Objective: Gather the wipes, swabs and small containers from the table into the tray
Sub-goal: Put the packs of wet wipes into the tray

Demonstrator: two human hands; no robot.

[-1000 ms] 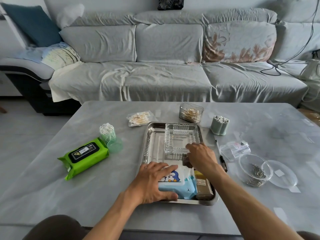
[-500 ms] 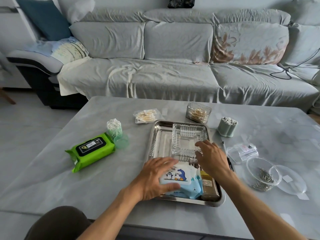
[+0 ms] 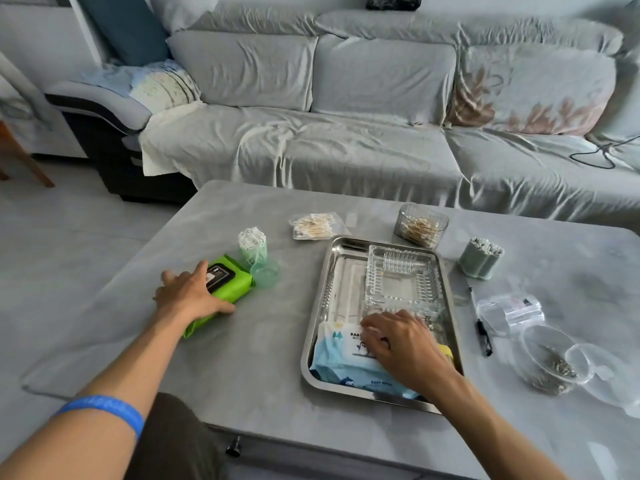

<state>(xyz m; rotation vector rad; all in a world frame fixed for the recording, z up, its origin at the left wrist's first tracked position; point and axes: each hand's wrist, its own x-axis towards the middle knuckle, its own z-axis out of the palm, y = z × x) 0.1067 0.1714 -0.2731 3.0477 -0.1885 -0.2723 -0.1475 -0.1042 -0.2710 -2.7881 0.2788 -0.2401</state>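
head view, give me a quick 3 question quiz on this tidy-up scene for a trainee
1. True or false: the green wipes pack already lies in the metal tray.
2. Which of the hands rests on the blue baby wipes pack? A) left hand B) right hand C) neither
3. Fill in: the clear ridged plastic box sits in the tray's ____ end, toward the sofa.

Key: 1 false, it is on the table under the left hand; 2 B; 3 far.
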